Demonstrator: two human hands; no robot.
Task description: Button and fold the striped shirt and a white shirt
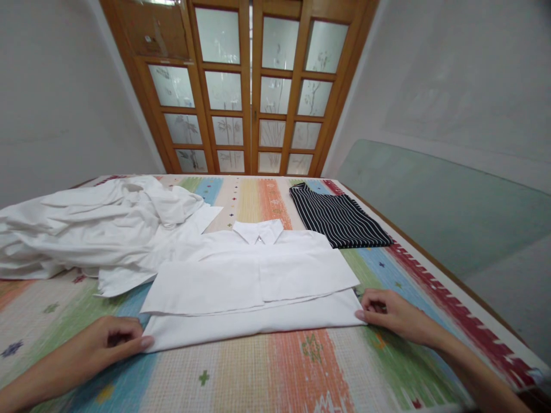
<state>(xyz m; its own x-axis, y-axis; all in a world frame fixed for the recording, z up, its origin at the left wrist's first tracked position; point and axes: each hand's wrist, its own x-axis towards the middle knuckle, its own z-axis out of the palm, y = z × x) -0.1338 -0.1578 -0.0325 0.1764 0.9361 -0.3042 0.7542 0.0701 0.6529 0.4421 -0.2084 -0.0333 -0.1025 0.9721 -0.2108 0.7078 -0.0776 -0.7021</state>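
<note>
A white collared shirt lies folded on the patterned cloth, its collar pointing away from me and its lower part turned up in a wide band. At its near left corner my left hand pinches the folded edge between thumb and fingers. My right hand grips the near right corner the same way, with the thumb on the fabric. The near fold runs almost straight between both hands, resting on the cloth.
A crumpled heap of white clothing lies at the left, touching the shirt. Behind the shirt's right shoulder is a folded black-and-white striped garment. The colourful striped cloth covers the surface. Wooden glazed doors stand beyond, with walls on both sides.
</note>
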